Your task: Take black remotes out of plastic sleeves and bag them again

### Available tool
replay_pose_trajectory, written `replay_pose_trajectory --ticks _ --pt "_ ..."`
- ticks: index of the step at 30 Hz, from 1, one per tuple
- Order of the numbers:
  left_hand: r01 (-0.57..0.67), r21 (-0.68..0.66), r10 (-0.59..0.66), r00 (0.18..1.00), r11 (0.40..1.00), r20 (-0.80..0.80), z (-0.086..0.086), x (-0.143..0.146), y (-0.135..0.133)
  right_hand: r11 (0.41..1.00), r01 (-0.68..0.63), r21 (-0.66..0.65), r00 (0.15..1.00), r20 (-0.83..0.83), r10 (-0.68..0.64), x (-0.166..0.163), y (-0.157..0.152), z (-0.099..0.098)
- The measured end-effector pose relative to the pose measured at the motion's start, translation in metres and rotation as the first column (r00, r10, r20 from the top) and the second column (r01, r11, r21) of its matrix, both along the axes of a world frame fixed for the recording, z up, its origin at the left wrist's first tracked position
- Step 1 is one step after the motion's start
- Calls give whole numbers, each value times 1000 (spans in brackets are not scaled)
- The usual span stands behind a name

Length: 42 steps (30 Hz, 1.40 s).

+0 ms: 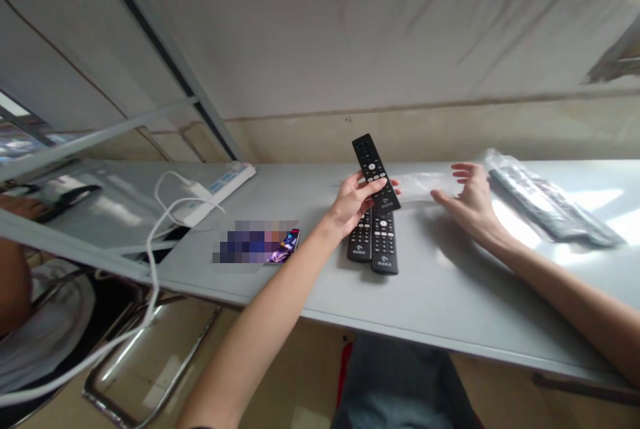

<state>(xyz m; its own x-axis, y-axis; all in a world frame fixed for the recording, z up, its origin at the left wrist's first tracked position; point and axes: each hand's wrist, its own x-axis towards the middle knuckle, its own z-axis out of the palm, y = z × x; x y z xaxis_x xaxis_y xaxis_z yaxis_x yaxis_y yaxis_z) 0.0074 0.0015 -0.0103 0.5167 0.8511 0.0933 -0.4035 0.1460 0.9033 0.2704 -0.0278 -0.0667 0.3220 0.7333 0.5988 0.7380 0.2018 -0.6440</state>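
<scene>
One remote control gripped at the centre of the frame, an empty-fingered hand to its right.
The left hand is closed around the lower half of the held remote, thumb across its buttons, above two remotes side by side on the table. The right hand, right of centre, is loosely spread and grips nothing visible; whether it touches the clear plastic is unclear. A loosened thumb could drop the remote onto the pair; a sweeping right hand might push the bagged items.
</scene>
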Motion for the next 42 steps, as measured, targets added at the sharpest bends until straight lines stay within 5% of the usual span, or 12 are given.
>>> replay_pose_trajectory --ticks 5,10,15,20,23,26,31,35,42 --pt "4 -8 -5 1000 1000 -25 -2 1 0 993 -32 -116 960 273 63 -3 -2 -7" --pt "47 24 -46 997 999 -56 2 0 -3 996 -41 -84 966 253 61 -13 -9 9" --pt "196 30 -189 971 980 -149 8 -2 -8 967 -252 -24 964 -96 249 -38 -30 52" --pt "367 54 -344 907 929 -245 10 -4 -11 829 -552 -92 724 -547 421 -57 -47 69" --pt "389 104 -334 879 916 -341 9 -3 -10 755 -651 -84 579 -698 421 -57 -49 68" --pt "397 150 -307 857 906 -414 9 -1 -10 702 -701 -125 523 -759 387 -55 -48 66" --pt "373 190 -266 864 908 -428 7 2 -10 695 -689 -204 542 -783 307 -52 -45 66" --pt "271 273 -156 913 923 -378 4 2 -5 686 -640 -347 633 -744 214 -41 -41 65" --pt "-52 489 228 924 871 -308 5 -2 2 398 -658 -639 753 -571 328 -27 -41 67"
